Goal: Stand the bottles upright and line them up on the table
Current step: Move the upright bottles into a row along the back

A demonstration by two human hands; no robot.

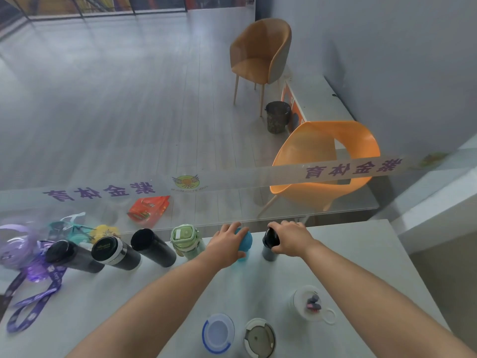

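A row of upright bottles runs along the far edge of the white table (361,257), against a glass wall. From the left stand a black bottle (69,255), a black and silver flask (113,253), another black bottle (152,246) and a green bottle (187,240). My left hand (227,244) is closed over the top of a blue bottle (245,242). My right hand (290,239) grips a grey bottle with a black cap (269,241), just right of the blue one. Three more bottles stand near me: a blue-rimmed one (218,333), a grey-lidded one (259,337) and a clear one (308,302).
A purple round bottle (15,242) with a purple lanyard (36,298) lies at the table's left end. Behind the glass are an orange plastic chair (327,161), a tan chair (260,52), a dark bin (277,116) and a red packet (149,209).
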